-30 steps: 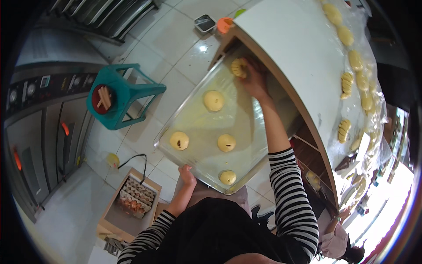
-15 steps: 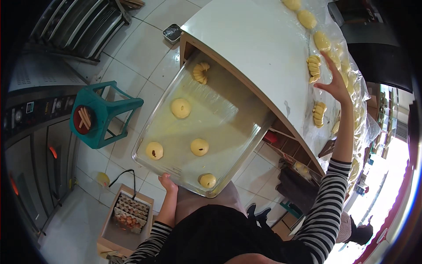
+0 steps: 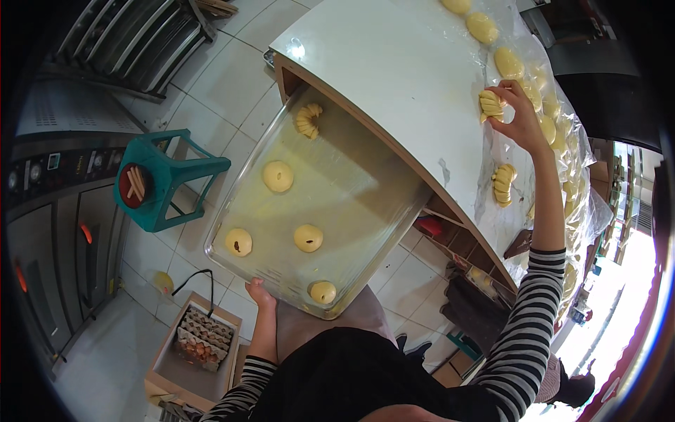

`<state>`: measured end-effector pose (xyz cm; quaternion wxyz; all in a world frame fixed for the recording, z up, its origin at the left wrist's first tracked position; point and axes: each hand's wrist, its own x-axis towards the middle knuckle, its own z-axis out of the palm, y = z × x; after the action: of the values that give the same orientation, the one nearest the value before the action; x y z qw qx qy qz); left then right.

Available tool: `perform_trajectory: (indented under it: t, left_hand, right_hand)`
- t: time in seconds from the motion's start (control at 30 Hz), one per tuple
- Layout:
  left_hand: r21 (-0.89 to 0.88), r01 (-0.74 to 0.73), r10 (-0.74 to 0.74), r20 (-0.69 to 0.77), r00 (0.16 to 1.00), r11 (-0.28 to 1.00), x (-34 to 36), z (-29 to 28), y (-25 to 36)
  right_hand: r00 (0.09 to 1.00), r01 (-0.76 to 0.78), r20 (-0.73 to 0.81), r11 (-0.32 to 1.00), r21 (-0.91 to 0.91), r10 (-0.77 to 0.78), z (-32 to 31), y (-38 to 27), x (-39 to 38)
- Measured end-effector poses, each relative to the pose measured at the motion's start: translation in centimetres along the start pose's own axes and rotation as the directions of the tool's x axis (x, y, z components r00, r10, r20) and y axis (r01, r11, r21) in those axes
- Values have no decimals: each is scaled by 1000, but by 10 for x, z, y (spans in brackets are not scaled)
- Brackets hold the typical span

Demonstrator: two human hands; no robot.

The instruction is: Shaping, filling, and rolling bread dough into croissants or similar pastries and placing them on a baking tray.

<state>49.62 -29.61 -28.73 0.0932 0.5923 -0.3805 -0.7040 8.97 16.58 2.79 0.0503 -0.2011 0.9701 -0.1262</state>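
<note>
At the counter's right side, my right hand point(image 3: 513, 105) grips a ridged dough roll point(image 3: 491, 105), thumb and fingers curled round it. A second ridged roll point(image 3: 503, 184) lies lower on the counter. My left hand point(image 3: 260, 292) holds the near edge of a metal baking tray point(image 3: 358, 176) at my lap. On the tray are several round dough balls point(image 3: 278, 176), some with a dark filling showing, and a curved ridged roll point(image 3: 308, 123) in the far corner.
A white countertop point(image 3: 394, 70) overhangs the tray, with plastic-covered dough pieces point(image 3: 510, 63) along its right. At left stand a teal stool point(image 3: 169, 211) with a red bowl, steel ovens point(image 3: 70, 225) and a rack point(image 3: 123, 49). An egg box point(image 3: 169, 373) is on the floor; a person point(image 3: 569, 383) is at lower right.
My right hand has left the curved roll in the tray's corner, moved right onto the counter and closed on another ridged roll. The tray has shifted left in the view.
</note>
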Motion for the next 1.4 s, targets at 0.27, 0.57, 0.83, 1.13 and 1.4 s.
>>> perform_trajectory:
  t: [0.27, 0.57, 0.83, 1.13, 1.4]
  left_hand:
    - [-4, -49, 49, 55, 997, 999, 0, 2, 4]
    - [14, -26, 24, 102, 994, 1000, 7, -8, 1]
    - [66, 14, -7, -97, 995, 998, -15, -3, 8]
    - [179, -24, 39, -81, 996, 984, -21, -18, 4]
    - [97, 17, -10, -77, 997, 995, -27, -7, 13]
  right_hand:
    - [988, -41, 128, 944, -327, 88, -1, -22, 19]
    - [911, -260, 301, 959, -112, 282, -19, 2, 24]
    - [951, -299, 208, 497, 815, 230, 5, -66, -47]
    - [898, -439, 415, 266, 858, 145, 202, -169, 27]
    - [938, -269, -139, 921, 281, 316, 279, -93, 138]
